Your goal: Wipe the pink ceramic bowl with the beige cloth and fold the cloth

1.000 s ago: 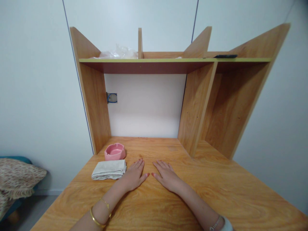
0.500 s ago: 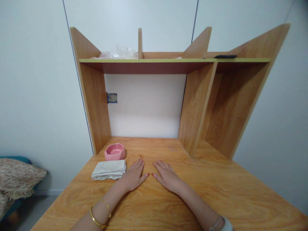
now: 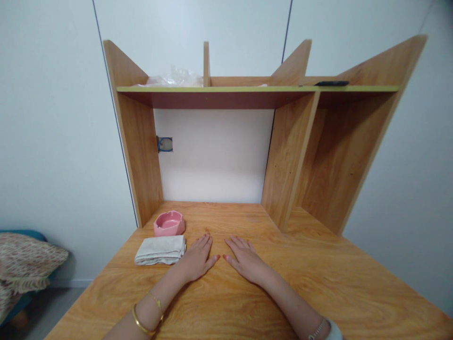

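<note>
Palm down on the wooden desk (image 3: 226,302), my left hand (image 3: 198,259) lies flat with its thumb stretched out to the right. Just left of it is a folded light-grey cloth (image 3: 161,249), close to the wrist. Behind the cloth stands a pink ashtray (image 3: 169,223) with angular sides and a notched rim; nothing shows inside it. My right hand (image 3: 247,260) also rests flat on the desk, thumb pointing left toward the other thumb, a small gap between the two. Neither hand holds anything.
A wooden shelf unit (image 3: 230,89) rises at the back of the desk, with upright dividers (image 3: 293,160). On its top lie a clear plastic bag (image 3: 173,78) and a flat black object (image 3: 331,83). A wall socket box (image 3: 165,144) shows behind. At far left is a fringed patterned cover (image 3: 28,259).
</note>
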Action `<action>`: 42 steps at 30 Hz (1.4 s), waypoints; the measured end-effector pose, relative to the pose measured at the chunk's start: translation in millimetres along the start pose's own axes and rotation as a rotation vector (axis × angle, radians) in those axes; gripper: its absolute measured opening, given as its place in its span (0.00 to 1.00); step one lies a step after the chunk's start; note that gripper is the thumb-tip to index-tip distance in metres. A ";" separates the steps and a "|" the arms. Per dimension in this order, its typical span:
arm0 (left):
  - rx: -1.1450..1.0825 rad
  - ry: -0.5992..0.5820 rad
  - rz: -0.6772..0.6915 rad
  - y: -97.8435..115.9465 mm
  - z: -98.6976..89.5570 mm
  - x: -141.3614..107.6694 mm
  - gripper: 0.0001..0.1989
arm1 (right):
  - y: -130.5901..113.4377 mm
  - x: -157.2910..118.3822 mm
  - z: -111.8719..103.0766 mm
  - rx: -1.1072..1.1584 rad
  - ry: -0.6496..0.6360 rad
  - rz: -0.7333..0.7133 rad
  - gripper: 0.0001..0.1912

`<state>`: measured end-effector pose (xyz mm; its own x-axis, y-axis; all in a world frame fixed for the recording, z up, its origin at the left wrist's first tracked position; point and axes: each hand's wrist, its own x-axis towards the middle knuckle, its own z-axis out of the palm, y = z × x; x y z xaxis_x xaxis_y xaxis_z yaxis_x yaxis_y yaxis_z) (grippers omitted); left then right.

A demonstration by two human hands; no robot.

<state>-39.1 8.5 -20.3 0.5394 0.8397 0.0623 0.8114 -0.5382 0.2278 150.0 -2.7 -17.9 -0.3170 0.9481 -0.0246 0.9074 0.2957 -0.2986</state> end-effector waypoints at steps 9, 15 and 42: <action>0.006 0.000 -0.005 1.2 -0.4 0.0 0.35 | 1.8 1.6 1.4 0.006 -0.011 -0.003 0.33; 0.011 -0.010 -0.009 1.1 -1.2 0.3 0.35 | 2.2 1.7 1.8 0.012 -0.009 -0.002 0.33; -0.003 0.023 0.013 -3.1 3.7 1.1 0.34 | 2.7 1.5 2.0 -0.002 -0.003 -0.011 0.33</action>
<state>-40.2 10.8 -24.5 0.5449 0.8339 0.0878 0.8035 -0.5493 0.2296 151.4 -0.6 -20.7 -0.3281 0.9443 -0.0244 0.9042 0.3065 -0.2973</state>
